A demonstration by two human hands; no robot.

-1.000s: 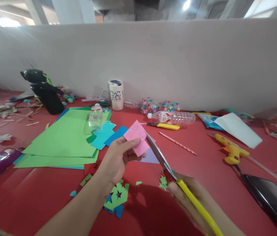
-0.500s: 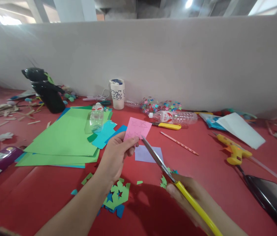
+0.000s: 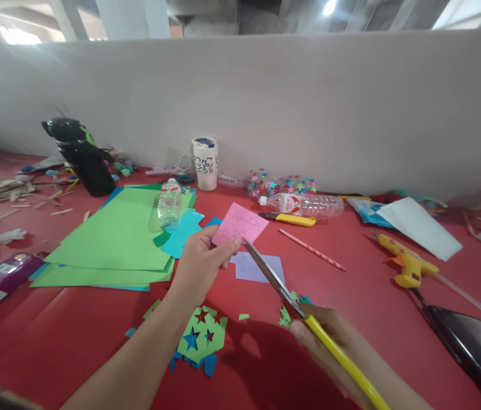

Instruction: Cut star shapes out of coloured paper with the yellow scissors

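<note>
My left hand pinches the lower edge of a pink paper square that has star outlines drawn on it in pencil. In my right hand is a pair of scissors with yellow handles. The blades look nearly closed, and their tips meet the paper's lower edge beside my left thumb. A lilac paper piece lies on the red table behind the blades. Small green star cutouts sit near my right hand. Below my left wrist is a green paper scrap with star-shaped holes.
Large green sheets lie left, with a small clear bottle on them. Behind stand a black flask and a white cup. Rightward are a yellow cutter, a striped pencil and a yellow glue gun.
The pink paper has turned clockwise and shows more of its drawn stars. The scissor tips have shifted slightly left along its lower edge. Both hands keep their hold.
</note>
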